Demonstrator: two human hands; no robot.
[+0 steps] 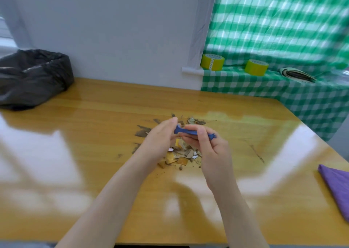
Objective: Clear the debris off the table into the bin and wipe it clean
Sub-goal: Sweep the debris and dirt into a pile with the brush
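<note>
A heap of debris [181, 156], torn cardboard scraps and dirt, lies in the middle of the glossy wooden table [94, 134]. Just above it my right hand [209, 145] pinches a small blue plastic fork [187, 131] between thumb and fingers. My left hand [160, 138] is at the fork's left end with its fingers fairly straight; whether it holds the fork is hidden. The bin [32, 75], lined with a black bag, stands at the table's far left corner. A purple cloth [338, 183] lies folded at the right edge.
Smears of dirt [257, 154] streak the table right of the heap. Behind, a green checked cover drapes a ledge [245, 81] holding two yellow tape rolls [212, 61] and a book [296, 75]. A white wall stands behind the table.
</note>
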